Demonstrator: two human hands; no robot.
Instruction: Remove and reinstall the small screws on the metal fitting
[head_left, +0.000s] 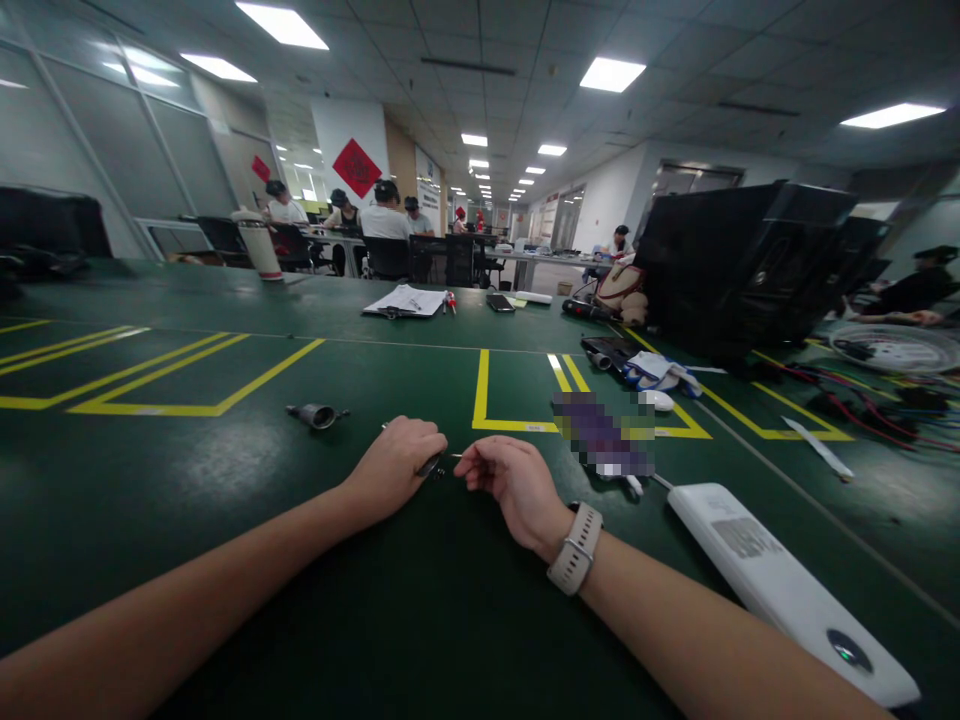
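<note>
My left hand (pixel 397 460) is closed above the green table, left of centre. A small dark piece (pixel 430 465) sticks out beside its thumb; the rest is hidden in the fingers, so its kind does not show. Just across a narrow gap, my right hand (pixel 514 485), with a watch (pixel 576 548) on the wrist, pinches a thin, pale gold pin-like piece (pixel 456 456) that points toward the left hand. Tiny dark bits (pixel 440 473) lie between the hands. Behind my left hand rests a grey metal connector shell (pixel 319 414) on its side.
A long white power bank (pixel 787 590) lies at the right, cabled to a blurred-out phone-like thing (pixel 604 435). Behind are a cloth glove (pixel 660 372), a clipboard with papers (pixel 405 301), a tumbler (pixel 259 248) and a large black case (pixel 735 270). People sit at farther tables.
</note>
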